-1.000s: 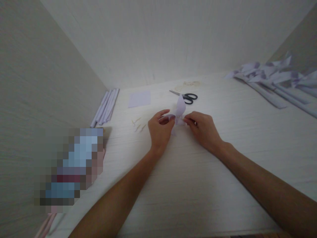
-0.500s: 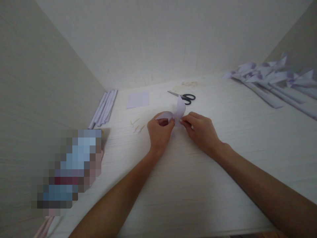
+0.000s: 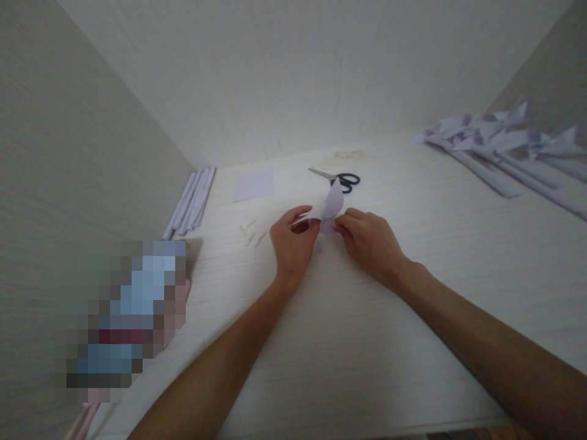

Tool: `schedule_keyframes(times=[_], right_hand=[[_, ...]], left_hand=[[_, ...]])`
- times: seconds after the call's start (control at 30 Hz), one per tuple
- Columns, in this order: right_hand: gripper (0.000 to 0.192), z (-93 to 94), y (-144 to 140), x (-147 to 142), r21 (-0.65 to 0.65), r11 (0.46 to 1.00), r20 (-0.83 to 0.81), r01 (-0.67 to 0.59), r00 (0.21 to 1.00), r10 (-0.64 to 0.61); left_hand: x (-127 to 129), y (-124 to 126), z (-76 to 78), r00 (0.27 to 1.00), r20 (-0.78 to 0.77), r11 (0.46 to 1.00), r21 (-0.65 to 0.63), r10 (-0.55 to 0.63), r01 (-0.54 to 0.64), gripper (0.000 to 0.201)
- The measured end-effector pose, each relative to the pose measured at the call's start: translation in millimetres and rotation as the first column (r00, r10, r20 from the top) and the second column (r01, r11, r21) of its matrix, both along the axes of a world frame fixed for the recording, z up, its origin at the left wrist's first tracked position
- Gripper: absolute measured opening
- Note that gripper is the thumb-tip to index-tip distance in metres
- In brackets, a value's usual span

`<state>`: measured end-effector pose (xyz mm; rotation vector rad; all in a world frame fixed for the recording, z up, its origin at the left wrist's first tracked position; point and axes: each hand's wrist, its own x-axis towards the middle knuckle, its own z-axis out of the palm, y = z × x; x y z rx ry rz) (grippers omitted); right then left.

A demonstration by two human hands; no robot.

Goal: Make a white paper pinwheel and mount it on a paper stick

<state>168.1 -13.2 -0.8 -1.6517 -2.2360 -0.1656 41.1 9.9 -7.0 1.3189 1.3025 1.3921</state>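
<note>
Presently, the curled paper (image 3: pixel 334 201) sits nearside of the scissors (image 3: pixel 328 176), left hand (image 3: pixel 293 247) pinching it; right hand (image 3: pixel 370 241) pinching its right edge, fingertip detail unclear. Judgement: firm left pinch, light right touch, curves best uncreased.

On the surface (image 3: pixel 348 342), scissors (image 3: pixel 331 176) lie behind the central paper (image 3: pixel 334 200), a sheet (image 3: pixel 254 185) left of them, tubes (image 3: pixel 192 198) farther left, pinwheels (image 3: pixel 509 142) far right.

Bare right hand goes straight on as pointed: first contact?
Likely the curled pale lilac paper piece, which the bare right hand may be touching; the bare left hand lies just beyond. Depth is unclear from one view.
</note>
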Motion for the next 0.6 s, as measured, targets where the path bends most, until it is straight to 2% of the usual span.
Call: schedule_keyframes(times=[0.27, 0.4, 0.6], right_hand=[[0.019, 6.3, -1.2, -0.8, 0.041, 0.999, 0.187, -0.032, 0.982, 0.024], [0.019, 6.3, -2.8, -2.3, 0.061, 0.998, 0.168, -0.02, 0.986, 0.01], [0.021, 7.3, -3.5, -3.8, 0.083, 0.997, 0.08, -0.011, 0.997, 0.004]], left_hand=[[-1.4, 0.8, -2.5, 0.999, -0.049, 1.0, 0.03, 0.002, 0.0, 0.026], [-0.7, 0.1, -1.2, 0.999, -0.048, 1.0, 0.019, 0.02, -0.019, 0.027], [1.2, -1.0, -1.5, 0.996, -0.086, 0.998, 0.055, 0.001, 0.003, 0.013]])
